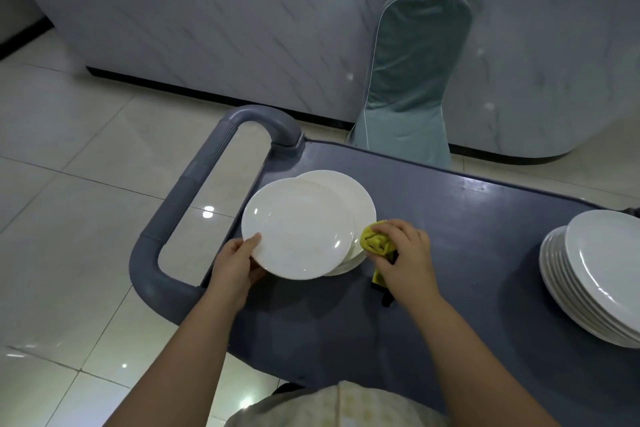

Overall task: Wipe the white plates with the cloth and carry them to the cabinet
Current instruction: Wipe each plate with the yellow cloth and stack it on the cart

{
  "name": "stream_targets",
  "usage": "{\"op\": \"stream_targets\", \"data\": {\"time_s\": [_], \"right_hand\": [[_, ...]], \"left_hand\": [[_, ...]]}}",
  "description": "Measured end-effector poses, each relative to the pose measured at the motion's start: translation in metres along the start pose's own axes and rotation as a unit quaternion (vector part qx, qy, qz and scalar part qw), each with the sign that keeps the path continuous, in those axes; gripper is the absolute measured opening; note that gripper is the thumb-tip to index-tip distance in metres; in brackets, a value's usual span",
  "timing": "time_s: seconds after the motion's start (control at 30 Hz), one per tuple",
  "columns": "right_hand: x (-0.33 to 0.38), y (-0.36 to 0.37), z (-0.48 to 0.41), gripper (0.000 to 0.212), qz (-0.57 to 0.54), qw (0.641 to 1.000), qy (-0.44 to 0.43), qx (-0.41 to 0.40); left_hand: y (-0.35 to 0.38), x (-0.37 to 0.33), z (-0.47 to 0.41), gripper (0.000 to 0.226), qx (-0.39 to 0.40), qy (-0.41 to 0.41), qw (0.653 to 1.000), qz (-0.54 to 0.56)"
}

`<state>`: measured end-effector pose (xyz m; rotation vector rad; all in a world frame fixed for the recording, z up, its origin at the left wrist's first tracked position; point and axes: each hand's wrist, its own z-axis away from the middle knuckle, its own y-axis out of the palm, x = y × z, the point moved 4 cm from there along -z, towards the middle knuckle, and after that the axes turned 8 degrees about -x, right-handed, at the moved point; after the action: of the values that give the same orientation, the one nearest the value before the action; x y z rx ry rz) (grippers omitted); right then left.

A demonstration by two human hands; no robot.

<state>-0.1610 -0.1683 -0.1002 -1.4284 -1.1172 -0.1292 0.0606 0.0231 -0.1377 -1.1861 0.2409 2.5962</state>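
the white plate (298, 229) i'm working on lies on top of a short stack of plates (349, 191), shifted off to the left so it overhangs them. the stack sits at the left end of the grey trolley top (467, 204). my left hand (239, 260) grips the plate's near-left rim, thumb on the upper face and the other fingers curled underneath. my right hand (405, 250) is bunched round a yellow-green cloth (375, 239). the wad touches the right edge of the stack, and a loose end hangs below the fist onto the trolley. i can't tell whether the cloth touches the top plate itself.

further right, well apart, a taller stack of white plates (595, 277) stands at the frame edge. the trolley's looped grey handle (194, 204) curves round to the left of the plates. behind the trolley stands a chair in a teal cover (412, 80), against a grey marble-look counter front (207, 10). pale glossy floor tiles (69, 184) lie on the left.
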Motion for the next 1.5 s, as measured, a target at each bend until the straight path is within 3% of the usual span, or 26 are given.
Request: {"op": "stream_targets", "data": {"time_s": [0.13,0.23,0.33,0.53,0.63,0.73,0.83,0.93,1.03,1.17,1.33,1.4,1.5], "right_hand": [[0.004,0.001,0.0,0.037,-0.011,1.0,-0.002,0.008],[0.006,-0.001,-0.003,0.037,-0.022,1.0,0.001,0.0],[0.01,-0.004,-0.006,0.036,-0.03,0.999,-0.008,-0.015],[0.017,-0.005,-0.011,0.038,-0.028,0.999,-0.015,-0.029],[0.015,-0.006,-0.011,0.038,-0.028,0.999,-0.011,-0.024],[0.009,-0.012,-0.012,0.039,-0.032,0.999,0.0,-0.029],[0.007,-0.024,-0.014,0.044,-0.069,0.996,0.008,-0.055],[0.001,-0.037,-0.018,0.05,-0.146,0.985,0.041,-0.078],[0.013,-0.034,-0.024,0.055,-0.206,0.973,0.078,-0.065],[0.069,-0.008,-0.042,0.048,-0.127,0.99,-0.058,-0.004],[0.103,0.016,-0.005,0.047,-0.077,0.98,-0.168,0.077],[0.086,0.001,0.019,0.049,-0.029,0.973,-0.214,0.075],[0.045,-0.046,0.026,0.05,0.045,0.97,-0.238,0.006]], "left_hand": [[-0.005,-0.01,0.006,0.03,0.035,0.008,0.999,0.007],[-0.001,-0.039,0.012,0.031,0.027,0.044,0.999,-0.013],[0.015,-0.083,0.022,0.031,0.01,0.111,0.989,-0.101],[0.069,-0.156,0.045,0.029,0.086,0.23,0.928,-0.281],[0.081,-0.165,0.048,0.03,0.103,0.252,0.905,-0.328],[0.057,-0.161,0.039,0.034,0.098,0.196,0.941,-0.257],[0.014,-0.128,0.028,0.041,0.123,0.052,0.985,-0.11],[-0.007,-0.073,0.035,0.052,0.169,-0.068,0.983,0.018],[-0.002,-0.031,0.052,0.061,0.178,-0.115,0.973,0.095],[0.026,0.0,0.076,0.075,0.213,-0.141,0.956,0.147],[0.05,-0.001,0.078,0.072,0.236,-0.085,0.96,0.124],[0.055,0.0,0.077,0.072,0.239,-0.079,0.961,0.114],[0.066,0.01,0.085,0.068,0.277,-0.075,0.952,0.109]]}}
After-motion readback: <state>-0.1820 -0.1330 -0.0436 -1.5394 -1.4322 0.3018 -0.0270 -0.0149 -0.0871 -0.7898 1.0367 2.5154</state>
